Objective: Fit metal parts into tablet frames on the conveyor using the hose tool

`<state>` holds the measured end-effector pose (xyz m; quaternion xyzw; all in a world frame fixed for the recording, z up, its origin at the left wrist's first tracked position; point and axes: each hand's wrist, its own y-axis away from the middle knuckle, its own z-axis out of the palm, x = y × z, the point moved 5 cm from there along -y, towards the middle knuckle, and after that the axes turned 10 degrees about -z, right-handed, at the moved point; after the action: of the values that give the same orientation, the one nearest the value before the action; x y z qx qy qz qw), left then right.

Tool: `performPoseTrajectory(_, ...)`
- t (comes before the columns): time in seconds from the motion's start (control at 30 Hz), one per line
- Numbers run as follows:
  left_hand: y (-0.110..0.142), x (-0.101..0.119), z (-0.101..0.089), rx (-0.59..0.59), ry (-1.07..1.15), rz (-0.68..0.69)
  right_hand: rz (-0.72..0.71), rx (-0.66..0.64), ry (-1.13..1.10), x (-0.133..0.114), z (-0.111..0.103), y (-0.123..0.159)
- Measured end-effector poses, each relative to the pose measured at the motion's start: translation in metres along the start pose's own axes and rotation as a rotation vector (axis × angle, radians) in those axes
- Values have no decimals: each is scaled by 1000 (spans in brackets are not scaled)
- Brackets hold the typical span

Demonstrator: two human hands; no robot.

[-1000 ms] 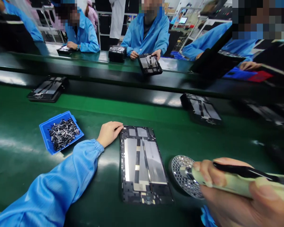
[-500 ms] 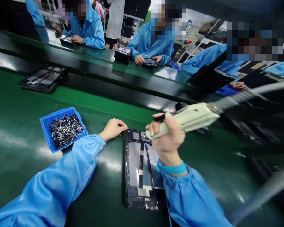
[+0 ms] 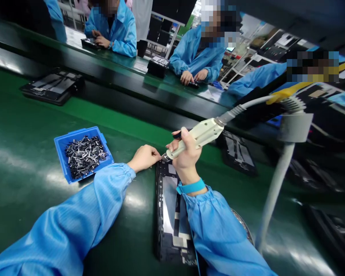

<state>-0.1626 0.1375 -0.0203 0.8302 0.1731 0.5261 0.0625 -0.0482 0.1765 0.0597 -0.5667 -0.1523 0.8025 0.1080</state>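
Observation:
My left hand (image 3: pixel 143 158) rests on the green belt, its fingertips on the top left corner of a black tablet mid-frame (image 3: pixel 167 207) with silver panels. My right sleeve covers much of that frame. My right hand (image 3: pixel 185 153) grips a cream electric screwdriver (image 3: pixel 197 136) with a black lever, its thin metal bit (image 3: pixel 165 156) at the frame's corner, close to my left fingertips. A blue tray (image 3: pixel 60 153) of small dark metal parts (image 3: pixel 84 155) sits left of my left arm. A round perforated metal disc (image 3: pixel 243 226) lies mostly hidden under my right sleeve.
The screwdriver's grey cable rises to a white pole (image 3: pixel 276 191) at right. Other tablet frames (image 3: pixel 237 153) lie on the green conveyor belt (image 3: pixel 31 199). Beyond a black rail (image 3: pixel 103 73), co-workers in blue coats (image 3: pixel 198 57) handle frames.
My right hand has lifted the screwdriver off the perforated disc and brought its bit down to the frame's top left corner. My left hand stays on the frame while the view tilts.

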Motion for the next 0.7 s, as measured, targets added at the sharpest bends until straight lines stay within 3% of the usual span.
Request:
performPoseTrajectory(0.53,-1,-1,-2,20,-10,10,0,-18,-3,8,3,3)
performPoseTrajectory(0.63,0,-1,-2,21,-23,18,-26,15,-50,-2,3,4)
performPoseTrajectory(0.7,1,-2,-2,18,-42,28,-77,35,-104,-21,-1,3)
